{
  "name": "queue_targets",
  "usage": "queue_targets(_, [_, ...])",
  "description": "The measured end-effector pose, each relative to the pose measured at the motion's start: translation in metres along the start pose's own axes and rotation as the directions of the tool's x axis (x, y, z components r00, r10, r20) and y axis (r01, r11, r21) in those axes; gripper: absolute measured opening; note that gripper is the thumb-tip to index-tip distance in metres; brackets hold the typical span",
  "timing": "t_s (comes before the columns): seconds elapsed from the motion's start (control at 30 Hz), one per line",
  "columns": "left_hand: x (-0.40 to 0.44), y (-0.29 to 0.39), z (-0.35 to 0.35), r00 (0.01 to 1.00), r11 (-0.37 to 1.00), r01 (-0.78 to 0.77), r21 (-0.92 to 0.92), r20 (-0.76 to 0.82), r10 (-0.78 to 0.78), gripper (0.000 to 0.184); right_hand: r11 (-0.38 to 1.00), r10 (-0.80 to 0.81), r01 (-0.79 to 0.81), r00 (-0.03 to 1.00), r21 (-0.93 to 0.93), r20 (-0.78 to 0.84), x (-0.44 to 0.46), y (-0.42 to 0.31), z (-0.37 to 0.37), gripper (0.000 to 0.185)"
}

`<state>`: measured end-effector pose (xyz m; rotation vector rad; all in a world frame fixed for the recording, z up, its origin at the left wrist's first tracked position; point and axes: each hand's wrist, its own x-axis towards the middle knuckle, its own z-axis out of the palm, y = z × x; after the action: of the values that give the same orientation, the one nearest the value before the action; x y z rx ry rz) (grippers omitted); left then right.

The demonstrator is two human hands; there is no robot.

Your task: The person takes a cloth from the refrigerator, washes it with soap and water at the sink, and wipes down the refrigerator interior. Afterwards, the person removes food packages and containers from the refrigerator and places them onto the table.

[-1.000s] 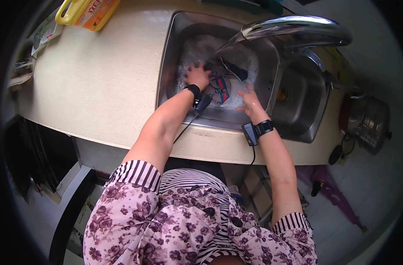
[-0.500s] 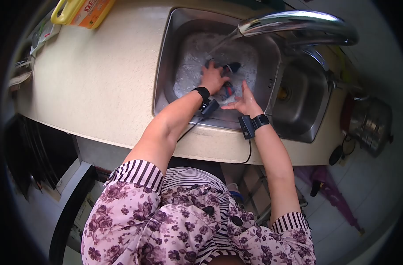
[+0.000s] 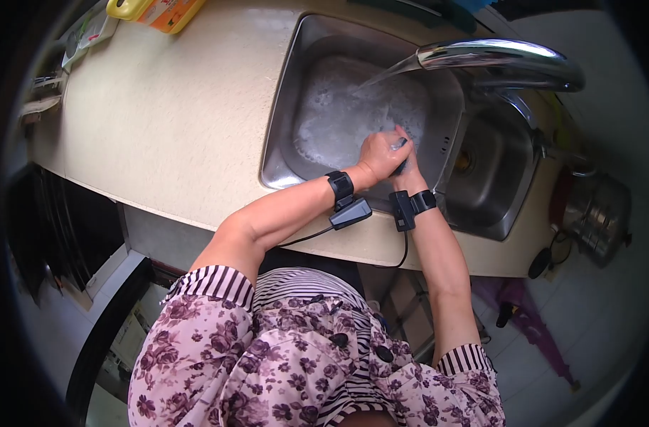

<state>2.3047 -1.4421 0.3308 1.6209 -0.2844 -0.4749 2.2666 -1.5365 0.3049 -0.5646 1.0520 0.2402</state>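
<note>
Over the front right part of the larger steel sink basin (image 3: pixel 282 153), my left hand (image 3: pixel 382 155) and my right hand (image 3: pixel 409 171) are pressed together. Both are closed around a small dark wet cloth (image 3: pixel 401 146), mostly hidden between the fingers. Foamy, cloudy water (image 3: pixel 338 114) fills the basin bottom. A stream from the chrome faucet (image 3: pixel 495 53) runs into it behind my hands. Each wrist wears a black strap with a small cabled device.
The smaller sink basin (image 3: pixel 491 164) lies to the right. A yellow bottle with an orange label (image 3: pixel 164 13) stands at the back left on the beige counter (image 3: pixel 168 107). A metal pot (image 3: pixel 594 217) is at the right, above a purple umbrella (image 3: pixel 530 320).
My hands, apart with spread fingers before, have come together at the front right of the basin and closed on the dark cloth, lifting it from the water. The view has shifted slightly.
</note>
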Motion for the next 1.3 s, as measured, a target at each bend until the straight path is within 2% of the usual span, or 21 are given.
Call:
queue_targets(0.13, [0.008,-0.002,-0.001,0.997,0.998,0.028,0.051,-0.079,-0.024,0.029,0.992,-0.006,0.007,1.0,0.122,-0.01,0.02,0.014,-0.01,0.033])
queue_targets(0.17, [0.01,0.0,-0.005,0.997,0.989,0.044,0.139,-0.073,-0.034,0.028,0.993,-0.004,0.005,1.0,0.121,-0.007,0.008,0.011,0.005,0.033])
queue_targets(0.2, [0.01,0.002,-0.007,0.997,0.973,0.062,0.223,-0.064,-0.049,0.028,0.998,-0.015,0.023,0.991,0.065,-0.129,-0.007,0.007,0.018,0.032])
queue_targets(0.23, [0.009,-0.002,-0.006,0.997,0.973,0.062,0.224,-0.067,-0.048,0.028,0.999,-0.034,0.036,0.969,0.006,-0.246,-0.017,0.005,0.028,0.031])
queue_targets(0.37, [0.015,-0.014,-0.006,0.993,0.99,0.019,0.138,-0.118,-0.003,0.034,0.992,-0.123,0.121,0.958,-0.025,-0.259,-0.009,0.01,0.022,0.029])
queue_targets(0.57, [0.033,-0.045,-0.021,0.978,0.962,0.174,0.211,-0.154,-0.143,0.036,0.932,-0.294,0.24,0.939,-0.272,-0.177,-0.003,0.021,0.021,0.029])
queue_targets(0.6, [0.033,-0.048,-0.027,0.98,0.951,0.142,0.274,-0.176,-0.096,0.036,0.931,-0.302,0.249,0.936,-0.268,-0.18,-0.008,0.022,0.025,0.029])
queue_targets(0.7, [0.034,-0.046,-0.043,0.974,0.904,0.223,0.364,-0.127,-0.189,0.038,0.904,-0.255,0.216,0.965,-0.37,-0.059,-0.013,0.023,0.026,0.027])
queue_targets(0.73, [0.036,-0.047,-0.046,0.985,0.898,0.168,0.407,-0.106,-0.136,0.038,0.903,-0.264,0.226,0.963,-0.364,-0.058,-0.014,0.019,0.024,0.027])
queue_targets(0.8, [0.043,-0.051,-0.056,0.994,0.886,0.108,0.451,-0.074,-0.083,0.038,0.76,-0.333,0.219,0.94,-0.612,-0.077,-0.018,0.01,0.017,0.026])
queue_targets(0.87, [0.052,-0.047,-0.074,0.966,0.778,-0.153,0.61,-0.076,0.249,0.032,0.639,-0.509,0.386,0.86,-0.665,0.011,-0.025,-0.013,0.009,0.027])
queue_targets(0.93, [0.052,-0.03,-0.09,0.946,0.697,-0.243,0.675,0.006,0.325,0.022,0.496,-0.731,0.557,0.681,-0.666,0.025,-0.021,-0.037,-0.004,0.029])
queue_targets(0.97, [0.046,-0.023,-0.093,0.949,0.64,-0.257,0.724,0.064,0.309,0.015,0.496,-0.735,0.558,0.678,-0.665,0.021,-0.018,-0.043,-0.012,0.029])
queue_targets(1.03, [0.018,-0.014,-0.093,0.959,0.511,-0.283,0.812,0.255,0.126,0.026,0.746,-0.547,0.397,0.823,-0.535,-0.152,-0.012,-0.047,-0.024,0.034])
queue_targets(1.07, [0.003,-0.019,-0.089,0.943,0.435,-0.313,0.845,0.33,0.037,0.036,0.746,-0.549,0.4,0.822,-0.532,-0.153,-0.012,-0.045,-0.025,0.034])
queue_targets(1.1, [-0.005,-0.025,-0.086,0.89,0.527,-0.252,0.812,0.408,-0.203,0.043,0.844,-0.397,0.218,0.868,-0.49,-0.298,-0.012,-0.041,-0.026,0.039])
queue_targets(1.13, [-0.009,-0.029,-0.084,0.769,0.598,-0.165,0.784,0.482,-0.419,0.05,0.907,-0.227,0.03,0.874,-0.42,-0.43,-0.008,-0.038,-0.031,0.047])
queue_targets(1.17, [-0.009,-0.033,-0.081,0.813,0.577,-0.143,0.804,0.428,-0.395,0.049,0.954,-0.07,-0.081,0.876,-0.288,-0.477,-0.002,-0.039,-0.035,0.055])
queue_targets(1.2, [-0.002,-0.04,-0.082,0.81,0.578,-0.143,0.803,0.431,-0.398,0.049,0.955,-0.067,-0.083,0.875,-0.285,-0.48,0.001,-0.037,-0.042,0.055])
queue_targets(1.27, [0.029,-0.044,-0.084,0.959,0.566,0.045,0.823,0.124,-0.256,0.047,0.982,0.021,-0.098,0.909,-0.164,-0.416,-0.002,-0.031,-0.048,0.056])
queue_targets(1.3, [0.041,-0.052,-0.086,0.98,0.543,0.099,0.834,0.013,-0.199,0.047,0.981,0.023,-0.101,0.907,-0.163,-0.421,0.005,-0.025,-0.054,0.056])
